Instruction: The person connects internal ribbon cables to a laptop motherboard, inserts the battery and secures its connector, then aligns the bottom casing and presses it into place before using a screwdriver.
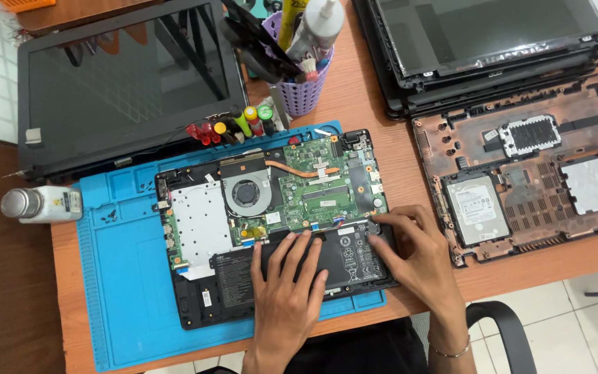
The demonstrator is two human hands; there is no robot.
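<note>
Hands were both down on the laptop battery [344, 256], so that's where my attention went. It was a flat black slab with a pale label, seated along the near edge of the opened laptop chassis [195, 305], long axis running left to right across my view, directly under the fingers rather than off to either side. My left hand [286, 291] lay flat on the middle of it, fingers spread and extended, pressing and not wrapped around anything. My right hand [413, 253] was on the battery's right end, fingertips curled down onto the top right corner by the edge of the green motherboard [313, 190]; I couldn't tell if they were hooked under a lip or just resting. Neither hand was really gripping, and the right was nearer that corner. Materials: matte plastic battery, glossy circuit board with a copper heat pipe [297, 170] and a round black cooling fan [246, 193], a dull silver foil plate [198, 225] on the left. All of it sat on a blue rubbery repair mat [119, 277] over a wooden desk [354, 97]. Off to the right lay a separate bottom cover [520, 201], copper-toned inside, with a hard drive [477, 208] sitting in it. Behind the mat stood red, yellow and green handled screwdrivers [233, 128] and a purple mesh tool cup [304, 90].
</note>
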